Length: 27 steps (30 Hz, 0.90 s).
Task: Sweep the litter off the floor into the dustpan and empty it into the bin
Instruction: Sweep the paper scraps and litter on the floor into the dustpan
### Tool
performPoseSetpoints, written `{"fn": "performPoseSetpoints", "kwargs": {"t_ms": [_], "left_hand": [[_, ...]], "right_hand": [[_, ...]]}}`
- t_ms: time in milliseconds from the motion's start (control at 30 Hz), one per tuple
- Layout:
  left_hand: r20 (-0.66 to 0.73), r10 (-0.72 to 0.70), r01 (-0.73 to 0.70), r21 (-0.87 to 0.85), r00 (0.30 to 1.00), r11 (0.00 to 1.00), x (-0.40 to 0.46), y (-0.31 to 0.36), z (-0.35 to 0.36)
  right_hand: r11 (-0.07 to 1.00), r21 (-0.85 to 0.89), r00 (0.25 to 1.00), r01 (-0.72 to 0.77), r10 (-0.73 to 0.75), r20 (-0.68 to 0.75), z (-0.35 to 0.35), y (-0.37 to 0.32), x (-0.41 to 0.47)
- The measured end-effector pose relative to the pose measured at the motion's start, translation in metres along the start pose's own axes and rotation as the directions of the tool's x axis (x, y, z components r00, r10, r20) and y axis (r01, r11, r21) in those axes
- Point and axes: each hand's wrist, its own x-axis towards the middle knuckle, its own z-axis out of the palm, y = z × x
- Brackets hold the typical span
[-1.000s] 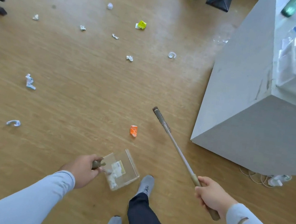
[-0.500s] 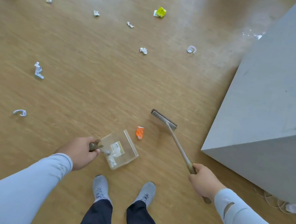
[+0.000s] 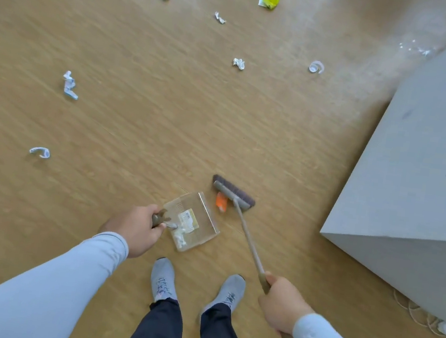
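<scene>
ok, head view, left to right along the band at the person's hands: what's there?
left hand → clear dustpan → orange scrap → broom head → right hand → grey block

clear dustpan (image 3: 195,216) lay tilted on the floor, paper scraps inside; orange wrapper (image 3: 221,201) sat between its lip and the broom head (image 3: 233,193).

Broom head (image 3: 233,193) swung from raised and end-on to flat on the floor, then closed from apart to touching the orange scrap (image 3: 221,201), just beside the dustpan (image 3: 190,221) mouth.
</scene>
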Motion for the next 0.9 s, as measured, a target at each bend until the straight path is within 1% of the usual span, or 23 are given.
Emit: {"fn": "performPoseSetpoints", "kwargs": {"t_ms": [67, 100, 200, 267, 367, 467, 567, 633, 733, 767, 833, 900], "left_hand": [[-0.002, 0.011, -0.011, 0.001, 1.0, 1.0, 0.003, 0.0, -0.003], [0.002, 0.015, -0.015, 0.006, 1.0, 1.0, 0.005, -0.001, -0.006], [0.016, 0.021, -0.021, 0.01, 1.0, 1.0, 0.01, -0.002, -0.014], [0.019, 0.028, -0.029, 0.009, 0.999, 1.0, 0.01, -0.003, -0.016], [0.021, 0.035, -0.036, 0.005, 0.999, 0.999, 0.008, -0.004, -0.014], [0.012, 0.051, -0.051, 0.003, 0.999, 0.999, 0.004, -0.004, -0.012], [0.011, 0.059, -0.059, -0.01, 0.998, 0.998, 0.002, -0.005, -0.012], [0.017, 0.057, -0.056, -0.018, 0.998, 0.998, 0.003, -0.007, -0.011], [0.023, 0.063, -0.062, -0.027, 0.998, 0.998, 0.005, -0.008, -0.011], [0.024, 0.067, -0.066, -0.032, 0.997, 0.997, 0.006, -0.009, -0.011], [0.029, 0.074, -0.072, -0.042, 0.997, 0.997, 0.005, -0.011, -0.01], [0.038, 0.078, -0.076, -0.048, 0.996, 0.996, 0.003, -0.012, -0.01]], "right_hand": [[0.998, 0.07, 0.995, -0.004, -0.003, 0.095, 0.0, 0.007, -0.026], [0.994, 0.113, 0.993, -0.009, -0.005, 0.119, -0.009, 0.011, -0.037], [0.974, 0.227, 0.993, -0.023, -0.004, 0.117, -0.044, 0.026, -0.069], [0.966, 0.255, 0.998, -0.031, 0.015, 0.067, -0.058, 0.031, -0.087], [0.965, 0.263, 0.997, -0.013, 0.034, -0.075, -0.063, 0.026, -0.089], [0.982, 0.185, 0.979, -0.022, 0.059, -0.194, -0.057, 0.01, -0.054], [0.992, 0.105, 0.97, -0.065, 0.087, -0.226, -0.029, -0.016, -0.013], [0.994, 0.065, 0.98, -0.091, 0.101, -0.17, 0.0, -0.035, 0.0], [0.997, 0.015, 0.997, -0.078, 0.078, 0.001, 0.039, -0.056, -0.013], [0.997, 0.029, 0.997, -0.069, 0.067, 0.047, 0.045, -0.06, -0.024], [0.984, 0.163, 0.991, -0.076, 0.056, 0.125, 0.046, -0.06, -0.047], [0.929, 0.355, 0.986, -0.109, 0.055, 0.158, 0.03, -0.053, -0.067]]}}
